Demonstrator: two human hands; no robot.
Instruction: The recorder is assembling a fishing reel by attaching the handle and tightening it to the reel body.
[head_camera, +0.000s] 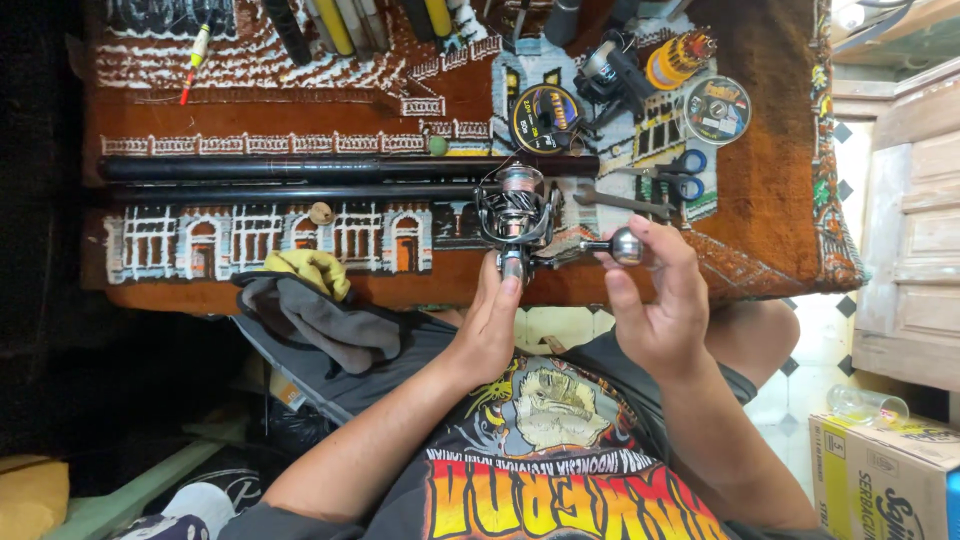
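A brown patterned rug covers the surface, pale tiled floor shows beneath, a wooden cabinet stands beside, and a cardboard box sits near.

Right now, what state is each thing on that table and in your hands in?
Spinning reel: held up in the left hand.
Reel handle knob: pinched by the right hand.
Two dark rod sections: lying flat, side by side.
Line spools: lying flat on the rug.
Blue-handled scissors: closed, lying flat.
Grey cloth: crumpled at the table edge.
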